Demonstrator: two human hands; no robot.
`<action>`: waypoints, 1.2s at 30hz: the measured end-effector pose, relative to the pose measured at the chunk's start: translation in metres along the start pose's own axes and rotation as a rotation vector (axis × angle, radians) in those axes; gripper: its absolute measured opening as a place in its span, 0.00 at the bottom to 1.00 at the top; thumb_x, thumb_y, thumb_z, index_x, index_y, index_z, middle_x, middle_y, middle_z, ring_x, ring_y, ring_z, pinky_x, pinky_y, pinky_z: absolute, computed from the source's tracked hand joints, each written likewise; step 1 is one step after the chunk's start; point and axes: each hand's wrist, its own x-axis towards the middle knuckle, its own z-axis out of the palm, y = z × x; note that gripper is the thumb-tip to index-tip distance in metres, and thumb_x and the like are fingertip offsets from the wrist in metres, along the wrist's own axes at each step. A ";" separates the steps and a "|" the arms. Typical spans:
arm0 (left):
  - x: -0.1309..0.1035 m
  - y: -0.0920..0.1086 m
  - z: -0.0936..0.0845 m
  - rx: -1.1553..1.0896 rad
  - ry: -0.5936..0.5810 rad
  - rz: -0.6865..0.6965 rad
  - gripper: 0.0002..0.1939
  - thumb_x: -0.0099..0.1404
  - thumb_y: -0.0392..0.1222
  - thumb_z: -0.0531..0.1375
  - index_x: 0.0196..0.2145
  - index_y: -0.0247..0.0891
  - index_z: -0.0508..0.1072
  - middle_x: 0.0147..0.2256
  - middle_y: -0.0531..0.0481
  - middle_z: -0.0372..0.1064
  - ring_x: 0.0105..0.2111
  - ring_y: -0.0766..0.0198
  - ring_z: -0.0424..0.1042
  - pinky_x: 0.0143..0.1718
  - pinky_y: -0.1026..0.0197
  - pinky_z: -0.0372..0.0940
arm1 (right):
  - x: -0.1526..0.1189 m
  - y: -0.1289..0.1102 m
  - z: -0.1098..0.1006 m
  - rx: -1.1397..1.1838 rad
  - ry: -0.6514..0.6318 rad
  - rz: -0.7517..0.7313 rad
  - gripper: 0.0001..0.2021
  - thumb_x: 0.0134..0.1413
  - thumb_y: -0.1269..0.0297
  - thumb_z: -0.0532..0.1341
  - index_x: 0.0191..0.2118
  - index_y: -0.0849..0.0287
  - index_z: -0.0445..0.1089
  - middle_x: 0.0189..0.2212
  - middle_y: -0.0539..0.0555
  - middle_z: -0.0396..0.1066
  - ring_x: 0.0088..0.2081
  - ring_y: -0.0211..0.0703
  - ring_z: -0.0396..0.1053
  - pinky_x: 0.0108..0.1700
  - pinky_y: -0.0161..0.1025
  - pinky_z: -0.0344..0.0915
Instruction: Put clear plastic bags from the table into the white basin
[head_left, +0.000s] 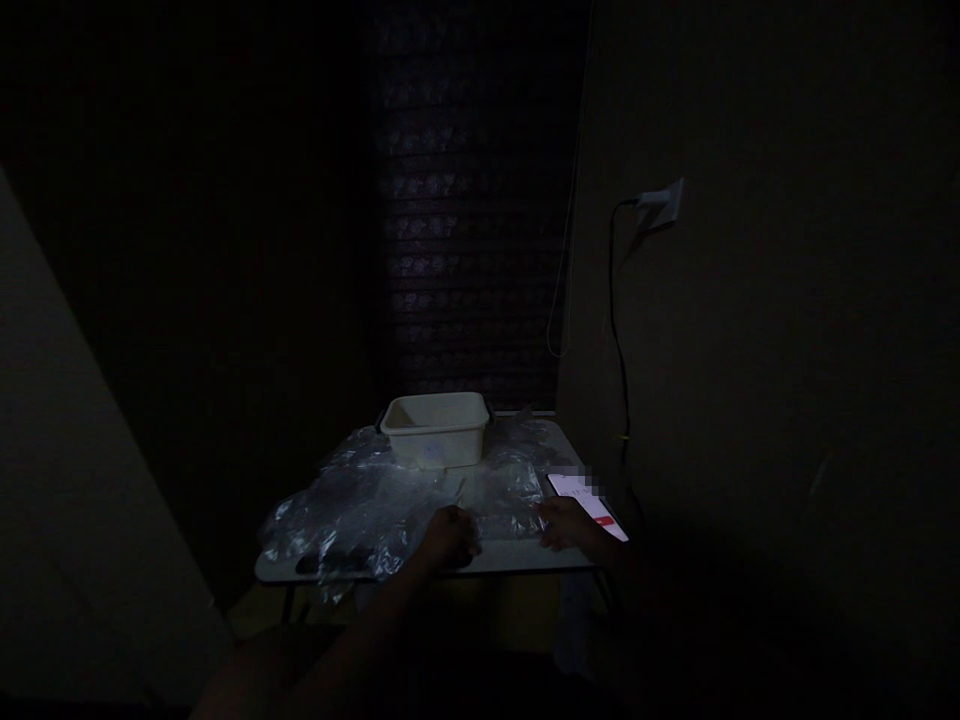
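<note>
Clear plastic bags or sheets [360,510] lie crumpled over a small white table [510,556]. My left hand [450,535] is at the table's front edge, fingers curled, beside the plastic; what it may hold is too dark to make out. To the right, my right hand [562,522] rests at the right end of the plastic, near a lit phone [589,505]; its fingers look spread, with nothing visible in them. A white rectangular tub [436,445] with dark side handles stands upright at the back of the table.
Behind the table hangs a dark patterned blind [465,230] with a pull cord. On the right wall, a plug sits in a socket [664,206], and its black cable [616,320] runs down beside the table. The room is very dark.
</note>
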 end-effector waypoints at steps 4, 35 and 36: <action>-0.002 0.001 0.002 -0.086 -0.023 -0.119 0.12 0.47 0.34 0.53 0.31 0.35 0.54 0.17 0.57 0.60 0.14 0.70 0.63 0.12 0.71 0.53 | -0.003 -0.003 0.000 0.002 -0.017 0.003 0.07 0.37 0.71 0.54 0.28 0.63 0.58 0.15 0.47 0.63 0.16 0.32 0.62 0.16 0.28 0.56; -0.015 0.013 0.044 1.426 -0.018 0.653 0.19 0.55 0.40 0.41 0.43 0.28 0.57 0.44 0.39 0.55 0.44 0.59 0.54 0.41 0.58 0.51 | -0.013 -0.014 0.022 -1.166 0.256 -0.578 0.18 0.46 0.68 0.42 0.44 0.64 0.55 0.43 0.58 0.57 0.45 0.41 0.53 0.42 0.36 0.52; -0.013 0.008 0.046 1.423 0.006 0.633 0.21 0.56 0.40 0.39 0.45 0.26 0.54 0.46 0.38 0.51 0.46 0.58 0.50 0.43 0.57 0.49 | -0.012 -0.009 0.025 -1.167 0.206 -0.622 0.20 0.48 0.66 0.40 0.47 0.66 0.52 0.47 0.59 0.53 0.48 0.41 0.49 0.45 0.37 0.49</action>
